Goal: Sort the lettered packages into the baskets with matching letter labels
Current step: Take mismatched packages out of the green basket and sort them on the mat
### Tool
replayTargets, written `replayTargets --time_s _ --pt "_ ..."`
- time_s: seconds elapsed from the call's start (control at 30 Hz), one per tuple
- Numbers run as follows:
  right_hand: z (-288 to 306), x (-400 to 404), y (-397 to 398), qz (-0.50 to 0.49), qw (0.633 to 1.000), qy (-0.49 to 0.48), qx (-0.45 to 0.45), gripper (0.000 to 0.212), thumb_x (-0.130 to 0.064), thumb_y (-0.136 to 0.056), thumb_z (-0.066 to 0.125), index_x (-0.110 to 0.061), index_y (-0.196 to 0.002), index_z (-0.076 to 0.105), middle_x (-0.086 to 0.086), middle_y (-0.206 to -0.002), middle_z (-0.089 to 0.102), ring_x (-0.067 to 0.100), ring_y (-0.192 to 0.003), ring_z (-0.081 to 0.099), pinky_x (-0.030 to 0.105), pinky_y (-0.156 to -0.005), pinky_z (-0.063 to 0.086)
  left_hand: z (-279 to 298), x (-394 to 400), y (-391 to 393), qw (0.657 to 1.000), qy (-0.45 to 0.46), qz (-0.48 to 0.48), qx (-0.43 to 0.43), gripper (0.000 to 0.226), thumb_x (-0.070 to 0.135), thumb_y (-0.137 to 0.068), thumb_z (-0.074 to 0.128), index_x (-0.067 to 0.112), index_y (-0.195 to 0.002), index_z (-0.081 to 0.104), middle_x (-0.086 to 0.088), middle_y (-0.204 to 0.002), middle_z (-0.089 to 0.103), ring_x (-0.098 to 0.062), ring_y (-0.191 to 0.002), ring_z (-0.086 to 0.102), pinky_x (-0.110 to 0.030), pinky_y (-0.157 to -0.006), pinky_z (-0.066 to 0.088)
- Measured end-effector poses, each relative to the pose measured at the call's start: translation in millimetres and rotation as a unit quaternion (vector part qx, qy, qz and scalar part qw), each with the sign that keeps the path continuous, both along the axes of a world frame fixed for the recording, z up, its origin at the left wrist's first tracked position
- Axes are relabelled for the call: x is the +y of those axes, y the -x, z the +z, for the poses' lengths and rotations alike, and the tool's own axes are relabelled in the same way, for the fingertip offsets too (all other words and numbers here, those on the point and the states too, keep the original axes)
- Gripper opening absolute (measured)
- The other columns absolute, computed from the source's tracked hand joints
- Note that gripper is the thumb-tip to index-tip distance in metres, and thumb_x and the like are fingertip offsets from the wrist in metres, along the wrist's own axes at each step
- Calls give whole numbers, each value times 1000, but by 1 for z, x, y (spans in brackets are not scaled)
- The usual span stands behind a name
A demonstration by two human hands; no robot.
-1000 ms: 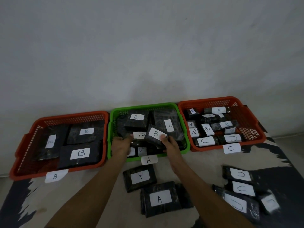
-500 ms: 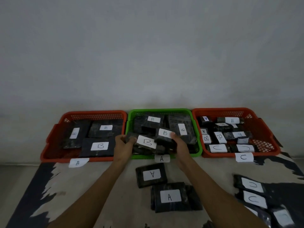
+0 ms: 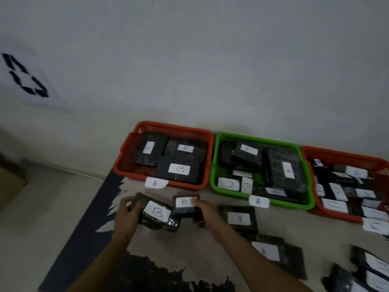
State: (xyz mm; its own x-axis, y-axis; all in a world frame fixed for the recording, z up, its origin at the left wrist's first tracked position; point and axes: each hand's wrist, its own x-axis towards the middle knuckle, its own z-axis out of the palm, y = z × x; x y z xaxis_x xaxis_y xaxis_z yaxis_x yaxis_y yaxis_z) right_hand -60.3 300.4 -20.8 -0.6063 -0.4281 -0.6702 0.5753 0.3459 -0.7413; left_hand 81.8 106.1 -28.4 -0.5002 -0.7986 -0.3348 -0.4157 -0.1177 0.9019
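My left hand (image 3: pixel 126 216) grips a large black package labelled B (image 3: pixel 156 214) by its left end. My right hand (image 3: pixel 207 213) grips a smaller black B package (image 3: pixel 185 205). Both packages hang just in front of the left orange basket (image 3: pixel 126 163), whose front tag reads B (image 3: pixel 155 183) and which holds three B packages. The green basket (image 3: pixel 214 165), tagged A (image 3: pixel 258 201), holds mixed packages, with B and C labels showing. The right orange basket (image 3: pixel 315 152), tagged C (image 3: pixel 374 225), is full of small mixed packages.
Two black A packages (image 3: pixel 240 218) (image 3: pixel 271 252) lie on the mat in front of the green basket. Several C packages (image 3: pixel 376 268) lie at the lower right. The mat's left edge (image 3: pixel 84 218) borders bare floor. A white wall stands right behind the baskets.
Both hands lifted one B package each out of the green basket and carried them left, to in front of the B basket. My view swung left with them.
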Motion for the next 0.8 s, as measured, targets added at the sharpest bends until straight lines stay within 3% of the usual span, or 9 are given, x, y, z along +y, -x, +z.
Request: replayTargets --time_s 0.13,0.2,0.3,0.4,0.43,0.53,0.6,0.7,0.8 --pt "-21 -38 -20 85 994 -68 -8 31 -43 -94 56 -18 -109 62 10 -97 71 22 -70 63 22 -49 42 -21 -55 -34 999 11 40 -25 29 22 -87 66 16 -111 52 -8 -106 62 -24 -93 62 -30 -66 51" --pt "-26 -53 -28 93 991 -92 5 30 -42 -95 55 -18 -113 61 8 -101 70 21 -71 62 23 -50 43 -27 -78 -40 999 11 20 -43 31 22 -86 69 17 -113 54 -10 -110 63 -28 -98 62 -44 -77 55" --pt "-26 -74 -35 48 991 -113 53 23 -30 -97 54 -19 -117 55 4 -101 67 16 -61 59 23 -49 46 -27 -100 -36 998 14 11 -62 36 22 -85 70 13 -117 55 -13 -111 63 -33 -101 62 -54 -87 52" --pt "-24 -92 -35 -24 990 -110 89 21 -18 -97 53 -16 -118 53 7 -108 66 16 -63 59 24 -47 47 -21 -109 -22 997 46 24 -56 32 20 -85 69 18 -115 57 -9 -107 65 -29 -94 63 -37 -74 57" --pt "-23 -97 -34 -53 990 -97 88 19 -14 -98 52 -16 -116 53 7 -111 66 17 -65 60 25 -49 49 -18 -110 -16 997 56 22 -49 30 17 -85 68 20 -113 57 -7 -105 65 -26 -92 63 -31 -69 56" --pt "-18 -105 -31 -130 988 -61 57 26 0 -95 49 -17 -114 53 6 -116 62 25 -75 64 36 -64 59 -13 -113 -3 994 81 -20 -69 28 14 -86 65 18 -112 57 -6 -104 64 -29 -96 61 -41 -82 52" --pt "-17 -105 -29 -138 988 -51 45 32 2 -92 52 -18 -117 52 4 -117 61 29 -79 68 41 -71 60 -11 -112 3 990 102 -54 -83 32 13 -86 65 11 -117 57 -4 -109 61 -32 -104 59 -39 -86 46" --pt "-13 -100 -30 -125 988 -75 59 20 -6 -91 57 -20 -104 54 6 -110 63 31 -77 70 38 -62 60 -11 -107 4 979 148 -88 -111 38 15 -86 66 7 -122 56 -13 -127 54 -33 -118 50 -45 -99 42" --pt "-7 -89 -30 -81 981 -128 125 10 -14 -90 56 -24 -89 56 4 -96 66 24 -69 70 31 -57 56 -7 -94 6 964 209 -96 -134 35 22 -85 67 11 -116 59 -18 -122 53 -30 -115 47 -44 -96 42"
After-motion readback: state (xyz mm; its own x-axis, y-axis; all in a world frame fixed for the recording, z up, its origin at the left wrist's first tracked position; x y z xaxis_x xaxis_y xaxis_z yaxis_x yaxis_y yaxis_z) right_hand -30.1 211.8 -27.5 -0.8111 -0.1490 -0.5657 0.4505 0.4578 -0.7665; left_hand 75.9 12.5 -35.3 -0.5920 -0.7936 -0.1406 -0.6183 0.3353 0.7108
